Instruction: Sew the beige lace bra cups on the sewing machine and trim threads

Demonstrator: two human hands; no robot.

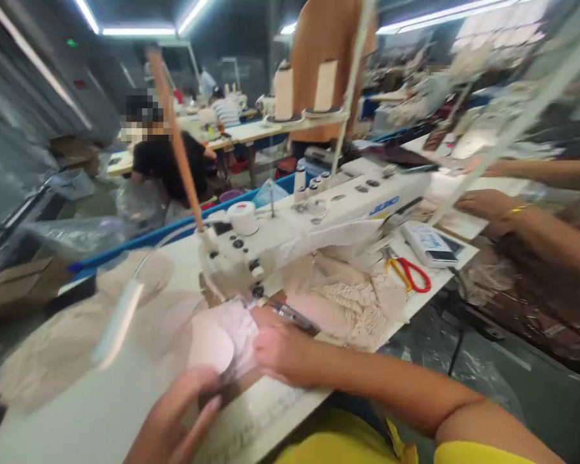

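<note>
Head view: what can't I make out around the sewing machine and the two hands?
All in the head view:
- Needle of the sewing machine: lost in motion blur.
- Left hand: wrist cut off by the bottom edge; its grip is too blurred to tell.
- Right hand: fingertips hidden by the curled hand.
- White box: small print blurred.
- Marks on the tabletop: too smeared to read.

left hand [181,412] low, fingers curled; right forearm [391,380] outstretched

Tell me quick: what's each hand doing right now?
Left hand: at the pale fabric's edge, fingers blurred; can't tell whether it grips.
Right hand: curled shut at that fabric; contents hidden.
</note>
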